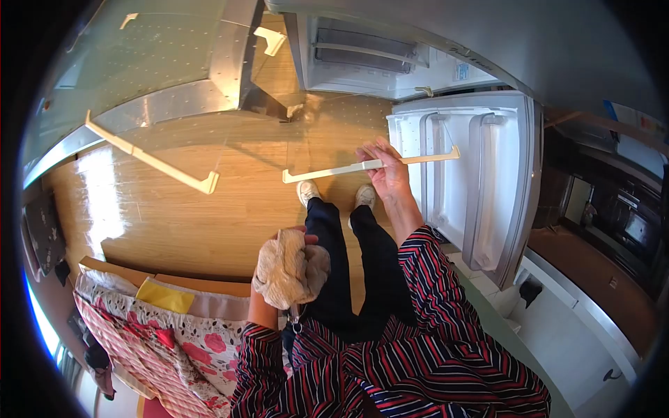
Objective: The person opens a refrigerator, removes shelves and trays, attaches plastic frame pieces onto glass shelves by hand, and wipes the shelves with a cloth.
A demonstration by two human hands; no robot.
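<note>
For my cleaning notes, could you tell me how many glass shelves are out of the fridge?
2: one glass shelf in the right hand, another upper left. Others may be hidden.

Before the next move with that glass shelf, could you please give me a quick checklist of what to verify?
1. Right hand grips the front trim of the glass shelf: ok.
2. Left hand holds the bunched cloth, clear of the glass: ok.
3. Shelf supported by both hands: not ok, only the right hand is on it.
4. Fridge door stands open beside the shelf: ok.
5. Feet lie right below the shelf's edge: not ok if it slips.
6. Glass clean and dry: cannot tell.
</note>
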